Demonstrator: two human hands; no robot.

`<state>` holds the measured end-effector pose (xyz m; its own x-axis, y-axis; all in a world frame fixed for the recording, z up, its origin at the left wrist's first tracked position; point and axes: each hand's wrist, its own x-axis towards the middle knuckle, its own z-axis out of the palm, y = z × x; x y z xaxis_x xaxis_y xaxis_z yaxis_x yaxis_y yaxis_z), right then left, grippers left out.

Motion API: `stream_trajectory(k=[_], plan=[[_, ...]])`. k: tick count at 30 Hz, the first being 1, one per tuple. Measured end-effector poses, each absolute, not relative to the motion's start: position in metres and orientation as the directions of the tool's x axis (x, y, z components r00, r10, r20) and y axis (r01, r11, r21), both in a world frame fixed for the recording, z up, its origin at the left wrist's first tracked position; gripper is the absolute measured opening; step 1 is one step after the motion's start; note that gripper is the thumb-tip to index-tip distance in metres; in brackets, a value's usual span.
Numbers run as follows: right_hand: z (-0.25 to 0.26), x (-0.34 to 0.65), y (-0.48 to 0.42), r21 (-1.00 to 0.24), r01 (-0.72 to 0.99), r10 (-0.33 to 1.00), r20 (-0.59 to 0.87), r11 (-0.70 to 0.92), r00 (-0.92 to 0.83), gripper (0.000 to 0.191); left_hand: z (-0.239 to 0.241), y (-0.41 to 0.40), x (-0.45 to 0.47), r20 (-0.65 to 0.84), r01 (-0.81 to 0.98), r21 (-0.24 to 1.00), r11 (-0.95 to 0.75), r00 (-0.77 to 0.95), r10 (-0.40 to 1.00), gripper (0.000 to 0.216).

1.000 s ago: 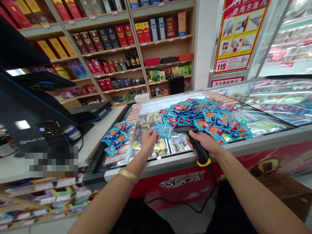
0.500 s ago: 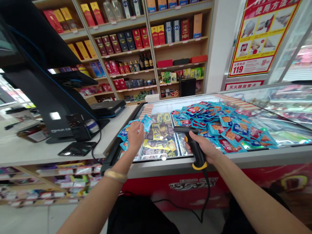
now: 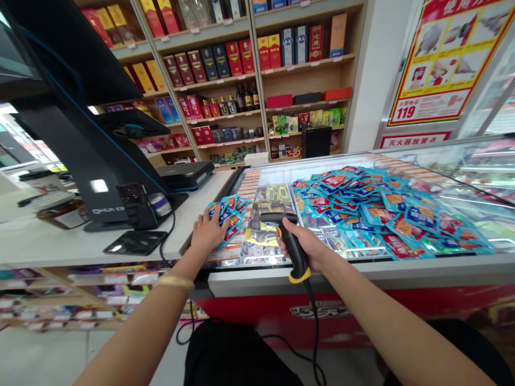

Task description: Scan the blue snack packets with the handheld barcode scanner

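Observation:
My left hand [image 3: 207,234] lies over a small pile of blue and red snack packets [image 3: 235,209] at the left end of the glass-topped freezer [image 3: 265,174]. Its fingers are spread and bent onto the packets; whether a packet is pinched under them is hidden. In my right hand [image 3: 308,247] is a black and yellow barcode scanner [image 3: 296,254], gripped by its handle, with its head pointing left over the glass. A cord runs down from the handle. To the right, a larger heap of the same snack packets [image 3: 362,198] covers part of the freezer top.
On the left, a white counter [image 3: 156,268] carries a black checkout terminal [image 3: 104,166], a small jar [image 3: 160,205] and a flat black pad [image 3: 134,242]. Shelves of boxes and bottles [image 3: 225,59] stand behind. The scanner cord [image 3: 316,327] hangs before the freezer.
My left hand has moved left and down onto the small pile; the packet it held up no longer shows in it. The scanner has swung left, away from the large heap. The view has shifted slightly.

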<state>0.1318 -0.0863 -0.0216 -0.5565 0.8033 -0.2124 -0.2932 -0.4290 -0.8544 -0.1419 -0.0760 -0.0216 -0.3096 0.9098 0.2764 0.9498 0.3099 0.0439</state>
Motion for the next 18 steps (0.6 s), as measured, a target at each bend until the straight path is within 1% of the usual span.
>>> stream_trajectory(k=[6, 12, 15, 18], plan=[[-0.023, 0.134, -0.086, -0.840, -0.318, 0.806, -0.214, -0.440, -0.552, 0.040, -0.019, -0.075, -0.144, 0.329, 0.950, 0.094, 0.299, -0.313, 0.891, 0.068], [-0.019, 0.152, -0.089, -0.792, -0.404, 0.820, -0.201, -0.458, -0.537, 0.038, -0.009, -0.081, -0.133, 0.433, 0.967, 0.078, 0.244, -0.253, 0.865, 0.063], [-0.015, 0.177, -0.088, -0.768, -0.460, 0.844, -0.188, -0.445, -0.503, 0.039, -0.002, -0.075, -0.112, 0.516, 0.988, 0.047, 0.145, -0.148, 0.844, 0.059], [-0.012, 0.209, -0.085, -0.766, -0.498, 0.879, -0.178, -0.406, -0.443, 0.038, 0.000, -0.062, -0.078, 0.567, 0.997, 0.058, -0.049, 0.008, 0.823, 0.054]])
